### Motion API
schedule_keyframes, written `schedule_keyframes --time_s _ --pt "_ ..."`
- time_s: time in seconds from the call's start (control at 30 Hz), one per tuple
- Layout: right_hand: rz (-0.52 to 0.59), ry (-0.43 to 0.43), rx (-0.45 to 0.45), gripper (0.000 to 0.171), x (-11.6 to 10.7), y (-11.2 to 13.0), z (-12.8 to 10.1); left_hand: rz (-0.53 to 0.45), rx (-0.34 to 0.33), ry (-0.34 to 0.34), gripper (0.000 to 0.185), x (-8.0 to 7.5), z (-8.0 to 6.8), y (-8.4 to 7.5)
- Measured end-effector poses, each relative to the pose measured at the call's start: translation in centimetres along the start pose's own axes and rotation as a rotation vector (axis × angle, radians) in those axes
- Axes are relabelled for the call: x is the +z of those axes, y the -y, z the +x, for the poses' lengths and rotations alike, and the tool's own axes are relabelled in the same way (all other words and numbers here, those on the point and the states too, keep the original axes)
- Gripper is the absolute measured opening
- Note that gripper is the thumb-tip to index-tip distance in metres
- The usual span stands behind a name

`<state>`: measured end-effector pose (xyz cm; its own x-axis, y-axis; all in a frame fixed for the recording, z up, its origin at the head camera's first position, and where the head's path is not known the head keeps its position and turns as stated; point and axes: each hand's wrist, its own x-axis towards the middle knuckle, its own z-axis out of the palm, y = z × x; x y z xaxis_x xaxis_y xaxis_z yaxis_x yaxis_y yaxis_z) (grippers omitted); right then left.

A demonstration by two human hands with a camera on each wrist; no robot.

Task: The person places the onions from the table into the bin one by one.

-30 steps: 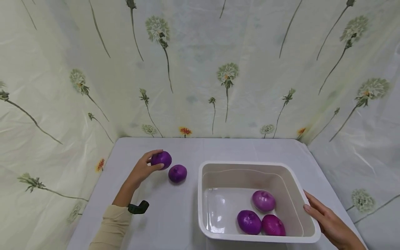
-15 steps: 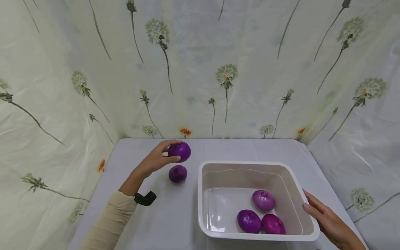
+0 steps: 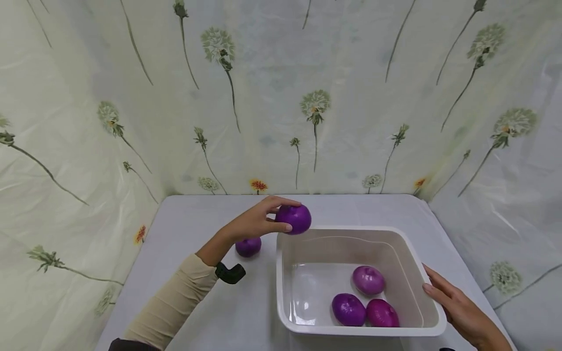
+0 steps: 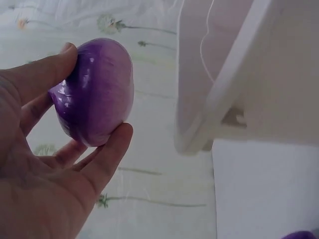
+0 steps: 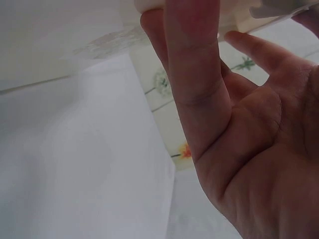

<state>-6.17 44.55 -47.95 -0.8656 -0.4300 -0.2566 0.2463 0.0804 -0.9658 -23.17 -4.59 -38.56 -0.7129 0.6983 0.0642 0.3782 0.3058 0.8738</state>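
My left hand (image 3: pixel 252 222) holds a glossy red onion (image 3: pixel 298 219) between thumb and fingertips, in the air at the far left corner of a white plastic bin (image 3: pixel 360 331). In the left wrist view, that onion (image 4: pixel 99 92) sits apart from the bin's wall (image 4: pixel 192 99). Under my left wrist a second onion (image 3: pixel 248 247) lies on the table, partly covered. Several onions, three of them in the bin (image 3: pixel 369 280), rest on its floor. My right hand (image 3: pixel 461 309) holds the bin's right rim, thumb at the edge and fingers against the outer side (image 5: pixel 199 74).
A white-covered table (image 3: pixel 206 312) carries the bin. Flower-printed sheets (image 3: pixel 263 97) enclose its back and both sides. A dark wrist strap piece (image 3: pixel 230 273) hangs under the left wrist. The bin's raised walls stand right of the left hand.
My left hand has carried its onion rightward, from beside the second onion to above the bin's far left corner. The right hand and the onions in the bin stay in place.
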Motion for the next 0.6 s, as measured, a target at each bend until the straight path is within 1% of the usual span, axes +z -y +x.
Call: schedule_keyframes --time_s 0.13,0.23,0.33,0.47,0.6 --pt "0.009 0.003 -0.008 0.057 -0.1 0.1 -0.1 0.015 0.046 0.069 0.051 1.3 1.5 -1.0" --pt "0.018 0.013 -0.016 0.056 -0.1 0.1 -0.2 0.029 0.075 0.112 0.050 2.4 2.6 -1.3" --pt "0.013 0.017 -0.022 0.056 0.0 0.2 -0.2 0.023 0.085 0.156 0.049 3.5 3.6 -1.6" --pt "-0.031 -0.013 -0.030 0.056 0.2 0.4 -0.2 0.018 0.093 0.208 0.050 5.1 5.0 -2.0" --pt "-0.044 -0.027 -0.027 0.056 0.3 0.2 -0.5 0.037 0.103 0.262 0.052 6.7 6.2 -2.2"
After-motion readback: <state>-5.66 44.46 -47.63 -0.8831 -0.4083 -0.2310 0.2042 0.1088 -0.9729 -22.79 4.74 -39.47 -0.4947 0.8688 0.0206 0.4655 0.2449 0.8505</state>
